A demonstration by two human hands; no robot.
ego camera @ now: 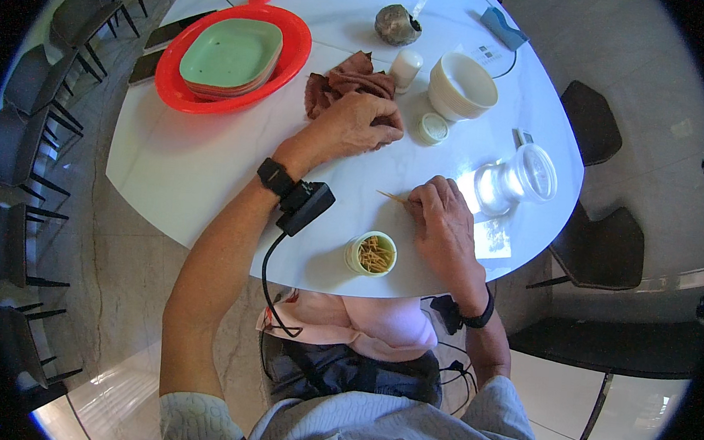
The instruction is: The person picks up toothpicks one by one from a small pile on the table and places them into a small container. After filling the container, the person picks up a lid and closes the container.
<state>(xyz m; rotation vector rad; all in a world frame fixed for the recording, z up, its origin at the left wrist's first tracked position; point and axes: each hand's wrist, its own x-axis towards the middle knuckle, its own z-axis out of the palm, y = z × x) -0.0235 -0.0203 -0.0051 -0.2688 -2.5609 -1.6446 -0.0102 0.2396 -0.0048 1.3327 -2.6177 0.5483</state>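
Note:
My left hand lies over the near edge of a crumpled brown cloth, its fingers curled down; whether they pinch anything is hidden. My right hand rests low over the white table, with toothpicks sticking out leftward from between thumb and fingers. Below and left of that hand stands an open round container full of toothpicks. A pale green round lid lies right of my left hand, beside a stack of white bowls. Behind the left hand stands a white cylindrical container.
Green and pink square plates sit in a red oval tray at the left. Clear plastic containers stand near the right edge. A dark round pot and a blue object are farther back. Chairs surround the table.

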